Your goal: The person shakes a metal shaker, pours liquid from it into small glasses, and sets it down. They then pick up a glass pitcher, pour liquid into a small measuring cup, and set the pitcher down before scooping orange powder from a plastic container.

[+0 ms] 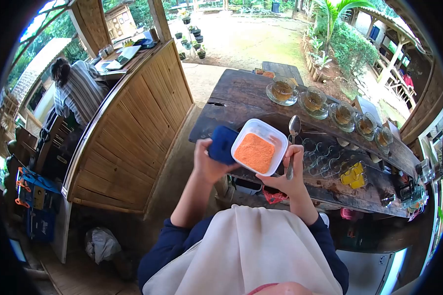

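Note:
My left hand point(207, 162) grips a dark blue lid point(223, 143), held just left of a white plastic tub point(276, 135). Orange powder point(254, 152) fills much of the tub, which is tilted towards me. My right hand point(289, 179) supports the tub's lower right side and also holds a metal spoon point(294, 126) upright, bowl end up. Beyond the tub, several glass cups of amber drink point(283, 89) stand on glass saucers along the dark wooden counter point(231, 96).
Empty glass cups point(320, 160) and a glass with yellow packets point(353, 175) sit on the lower shelf at right. A bamboo-fronted counter point(128, 132) stands at left, with a person in a striped top point(79, 93) behind it. A white sack point(102, 245) lies on the floor.

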`<move>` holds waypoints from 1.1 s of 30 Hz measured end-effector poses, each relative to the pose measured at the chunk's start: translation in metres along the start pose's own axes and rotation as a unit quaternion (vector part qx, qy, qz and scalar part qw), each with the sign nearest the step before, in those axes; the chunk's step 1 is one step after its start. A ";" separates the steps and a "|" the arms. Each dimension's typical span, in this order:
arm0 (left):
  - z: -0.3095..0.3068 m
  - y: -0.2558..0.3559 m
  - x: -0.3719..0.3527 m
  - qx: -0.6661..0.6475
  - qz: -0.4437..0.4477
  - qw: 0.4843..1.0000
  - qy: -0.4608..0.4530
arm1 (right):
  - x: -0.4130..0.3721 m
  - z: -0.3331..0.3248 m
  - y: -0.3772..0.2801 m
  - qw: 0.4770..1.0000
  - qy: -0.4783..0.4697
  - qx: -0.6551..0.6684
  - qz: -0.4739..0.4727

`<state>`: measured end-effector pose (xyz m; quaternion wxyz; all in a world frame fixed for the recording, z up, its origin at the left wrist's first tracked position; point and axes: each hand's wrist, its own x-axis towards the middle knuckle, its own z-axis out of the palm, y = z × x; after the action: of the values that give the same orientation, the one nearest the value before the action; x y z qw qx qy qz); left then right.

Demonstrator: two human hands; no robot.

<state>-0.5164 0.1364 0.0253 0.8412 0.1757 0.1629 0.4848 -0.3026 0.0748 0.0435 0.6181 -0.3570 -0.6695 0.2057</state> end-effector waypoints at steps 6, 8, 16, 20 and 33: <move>-0.002 -0.044 0.001 -0.050 -0.148 0.975 -0.160 | -0.004 -0.001 -0.006 0.997 -0.072 -0.023 0.009; 0.008 -0.048 0.001 -0.097 -0.164 0.964 -0.185 | -0.007 0.003 -0.002 0.998 -0.061 0.020 0.019; -0.005 -0.061 0.003 -0.177 -0.177 0.952 -0.174 | -0.012 -0.013 0.012 0.996 -0.081 -0.028 0.008; -0.002 -0.050 -0.007 -0.092 -0.141 0.981 -0.091 | -0.004 -0.027 -0.004 1.000 0.020 0.023 0.008; -0.015 -0.058 -0.001 -0.017 -0.115 0.992 -0.058 | 0.007 -0.026 -0.034 0.934 -0.233 0.039 0.267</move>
<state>-0.4793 0.1109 -0.0138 0.9023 0.1688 0.1248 0.3764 -0.2848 0.0527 0.0763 0.3805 -0.4402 -0.6664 0.4663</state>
